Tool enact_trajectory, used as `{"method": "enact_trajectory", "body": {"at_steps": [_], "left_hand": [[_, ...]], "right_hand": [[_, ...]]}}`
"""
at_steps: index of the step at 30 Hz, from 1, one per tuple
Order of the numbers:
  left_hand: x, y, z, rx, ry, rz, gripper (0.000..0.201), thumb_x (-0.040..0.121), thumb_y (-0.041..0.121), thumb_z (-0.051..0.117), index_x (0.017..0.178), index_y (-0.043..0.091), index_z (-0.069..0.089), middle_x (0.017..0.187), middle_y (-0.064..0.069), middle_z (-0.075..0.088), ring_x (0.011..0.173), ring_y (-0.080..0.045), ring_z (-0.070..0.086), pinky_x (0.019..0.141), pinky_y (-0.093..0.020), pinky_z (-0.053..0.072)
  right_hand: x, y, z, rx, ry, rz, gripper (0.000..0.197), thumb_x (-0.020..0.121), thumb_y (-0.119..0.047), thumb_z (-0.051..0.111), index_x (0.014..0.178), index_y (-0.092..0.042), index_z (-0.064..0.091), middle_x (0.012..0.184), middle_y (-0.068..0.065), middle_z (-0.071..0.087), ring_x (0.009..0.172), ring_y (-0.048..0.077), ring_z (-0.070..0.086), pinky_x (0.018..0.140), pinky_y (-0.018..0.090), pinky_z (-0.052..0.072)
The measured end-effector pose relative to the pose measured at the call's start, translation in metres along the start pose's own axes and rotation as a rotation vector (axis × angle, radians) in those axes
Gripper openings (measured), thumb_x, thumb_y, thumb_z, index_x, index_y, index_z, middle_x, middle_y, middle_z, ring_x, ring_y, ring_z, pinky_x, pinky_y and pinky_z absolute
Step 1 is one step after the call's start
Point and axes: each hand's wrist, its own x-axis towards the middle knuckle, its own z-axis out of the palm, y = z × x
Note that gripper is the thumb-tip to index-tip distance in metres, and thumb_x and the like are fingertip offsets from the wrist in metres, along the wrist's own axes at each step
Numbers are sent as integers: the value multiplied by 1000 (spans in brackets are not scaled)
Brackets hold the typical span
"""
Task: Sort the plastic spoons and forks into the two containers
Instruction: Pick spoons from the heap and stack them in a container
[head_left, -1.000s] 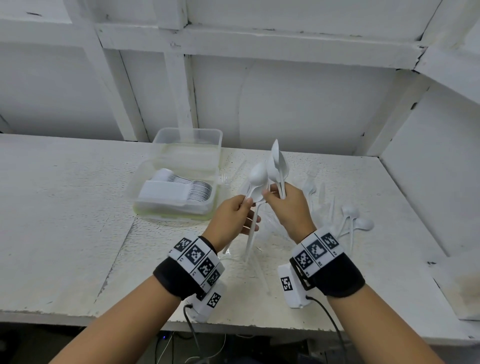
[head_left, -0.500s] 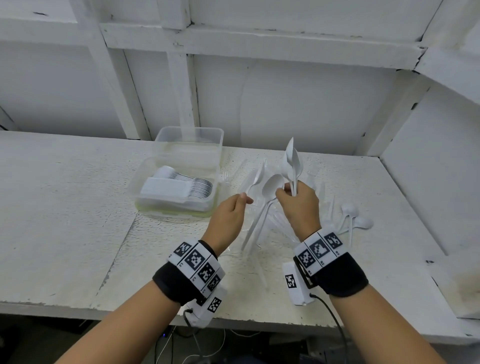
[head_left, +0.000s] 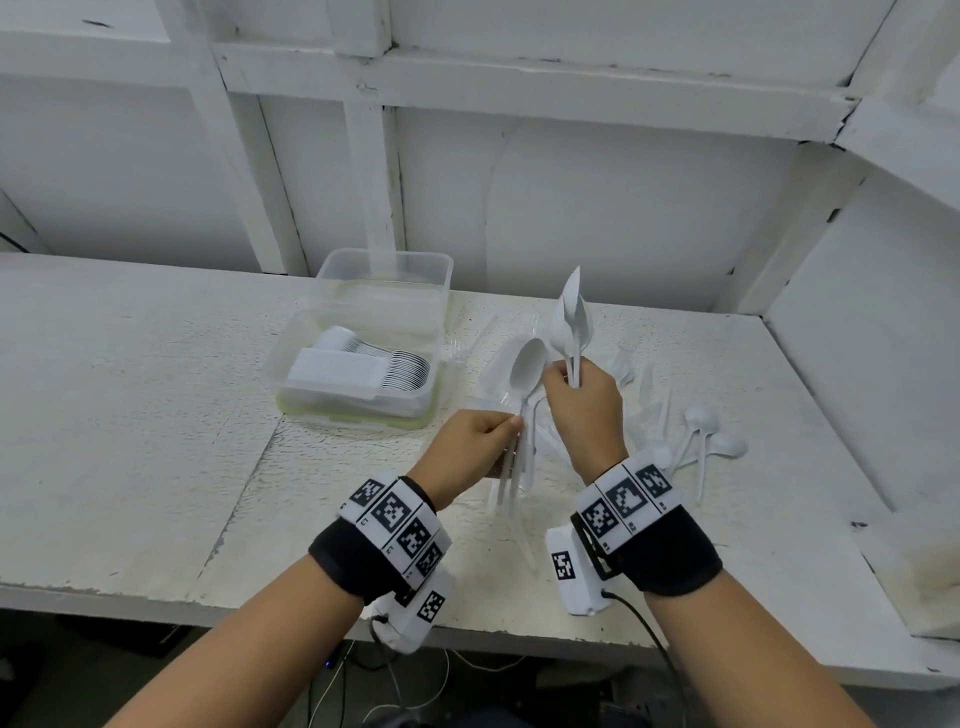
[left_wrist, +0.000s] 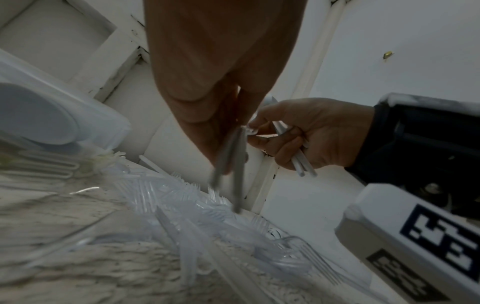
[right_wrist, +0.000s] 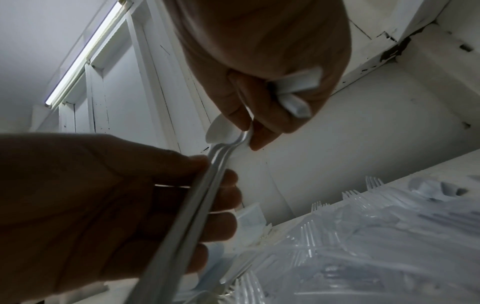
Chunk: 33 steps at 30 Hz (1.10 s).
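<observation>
both hands (head_left: 475, 447) (head_left: 584, 402) grip smooth white plastic spoons (head_left: 525, 371) above clear, ridged forks (left_wrist: 197, 207).

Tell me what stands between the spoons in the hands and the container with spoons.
Nothing visible. The left hand and right hand hold spoons above the table; the spoon container lies to their left, top open, with bare table between.

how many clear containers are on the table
2: the near container holds stacked white spoons; the far container, right behind it, looks empty.
</observation>
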Motion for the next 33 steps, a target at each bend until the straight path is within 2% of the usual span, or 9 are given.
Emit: {"method": "enact_trajectory", "body": {"at_steps": [4, 7, 11, 14, 20, 24, 26, 29, 33], "left_hand": [[0, 2, -5, -134, -78, -92, 34, 98, 20, 46, 102, -8, 65, 80, -10, 67, 65, -14, 67, 70, -29, 58], [0, 6, -11, -228, -165, -164, 28, 97, 20, 48, 96, -1, 67, 84, -9, 69, 70, -16, 69, 67, -28, 58], [-1, 12, -13, -338, -232, -193, 25, 97, 16, 47, 92, 2, 67, 85, -9, 72, 73, -18, 70, 71, -31, 59], [-2, 13, -11, -402, -258, -209, 24, 97, 13, 46, 91, 2, 67, 84, -11, 72, 74, -19, 70, 76, -33, 57], [-2, 14, -8, -455, -256, -220, 24, 97, 16, 46, 91, 4, 66, 82, -10, 70, 71, -18, 69, 75, -31, 57], [-2, 14, -4, -504, -233, -211, 24, 98, 15, 44, 91, 5, 65, 78, -7, 69, 70, -19, 67, 76, -33, 56], [-2, 16, -4, -518, -228, -209, 27, 100, 14, 39, 91, 5, 62, 72, -6, 69, 65, -19, 68, 69, -32, 58], [-2, 17, -4, -501, -234, -218, 28, 100, 14, 34, 92, 4, 60, 74, -9, 70, 65, -19, 69, 63, -28, 58], [0, 15, -9, -512, -230, -259, 27, 100, 19, 35, 93, 8, 59, 73, -8, 67, 70, -20, 67, 72, -31, 55]], "right_hand": [[0, 0, 2, 61, -28, -16, 33, 95, -26, 49, 63, -18, 45, 59, -6, 44, 57, 8, 41, 57, 21, 35], [2, 1, 1, 78, -58, -56, 10, 92, -27, 56, 87, -18, 58, 76, -10, 58, 75, 5, 55, 72, 20, 43], [1, 3, 3, 112, -55, -94, 4, 92, -24, 57, 94, -20, 58, 83, -11, 61, 83, 6, 58, 76, 18, 46], [0, 3, 7, 122, -52, -114, 9, 91, -27, 58, 97, -19, 58, 88, -5, 63, 87, 11, 62, 80, 24, 49], [2, 8, 9, 107, -18, -169, 13, 92, -31, 56, 97, -19, 55, 82, -12, 60, 79, 1, 58, 70, 16, 45], [3, 10, 13, 27, 53, -213, 15, 94, -28, 52, 93, -15, 47, 69, -10, 52, 63, 4, 53, 60, 19, 43], [4, 9, 13, -14, 64, -233, 15, 95, -26, 50, 90, -13, 44, 65, -8, 48, 58, 5, 49, 55, 19, 41], [6, 8, 12, -74, 26, -247, 14, 96, -25, 47, 89, -13, 43, 63, -8, 47, 55, 6, 47, 54, 20, 39], [11, 8, 8, -59, -64, -215, 16, 95, -28, 49, 90, -12, 47, 63, -7, 47, 54, 6, 45, 55, 20, 40]]}}
